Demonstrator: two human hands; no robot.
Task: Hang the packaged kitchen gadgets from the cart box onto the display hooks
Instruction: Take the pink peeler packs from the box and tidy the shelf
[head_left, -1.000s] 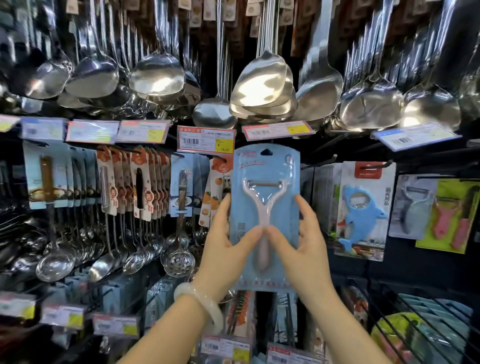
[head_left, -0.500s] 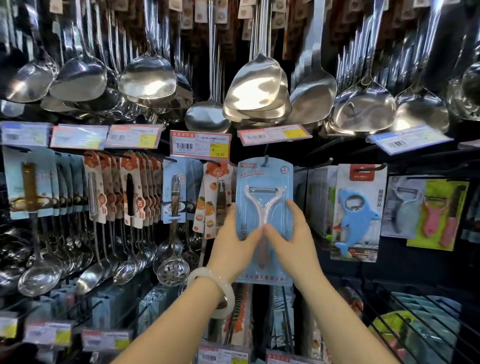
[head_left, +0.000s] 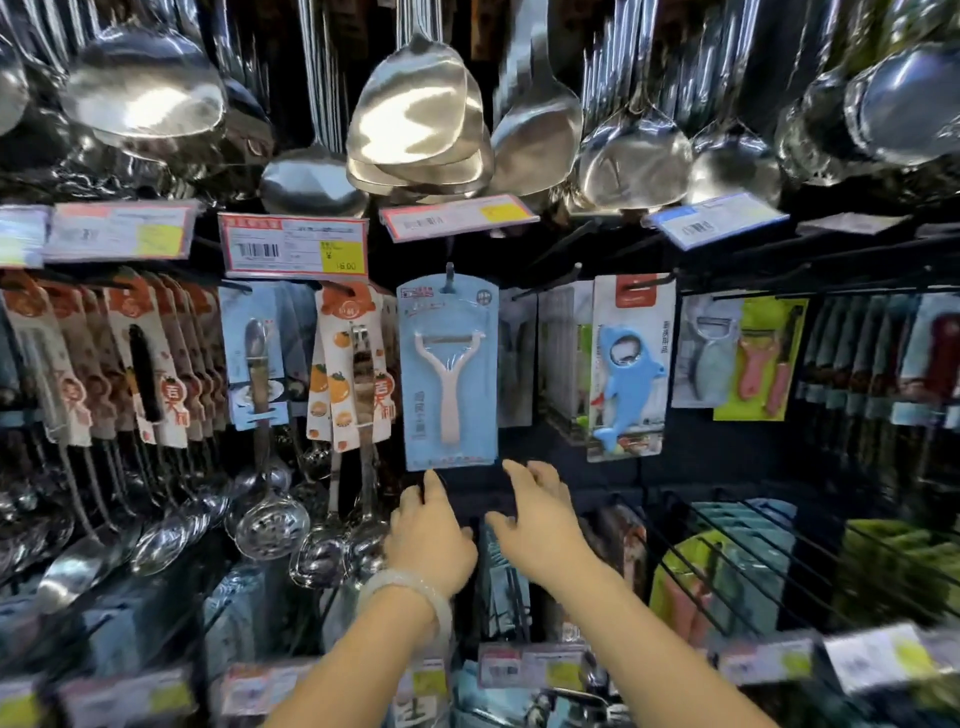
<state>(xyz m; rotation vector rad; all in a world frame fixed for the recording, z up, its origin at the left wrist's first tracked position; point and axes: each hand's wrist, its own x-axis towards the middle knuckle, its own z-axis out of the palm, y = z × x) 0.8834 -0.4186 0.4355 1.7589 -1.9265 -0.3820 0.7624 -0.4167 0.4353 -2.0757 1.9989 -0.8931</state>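
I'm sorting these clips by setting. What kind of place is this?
Most likely a shop's kitchenware aisle: carded goods like the blue-carded peeler hang on display hooks, a barcoded price tag sits above them, and steel ladles hang overhead.

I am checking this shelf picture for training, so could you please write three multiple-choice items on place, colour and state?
1. Where is the peeler pack?
A. on a hook
B. in a basket
C. on the floor

2. What colour is the dolphin opener?
A. red
B. blue
C. black

3. What are the left hand and right hand doing?
A. gripping the pack
B. holding spoons
C. open, below the pack

Key: 1 A, a hook passes through its top hole; 2 B, its body is light blue; 3 C, the fingers are loose and hold nothing.
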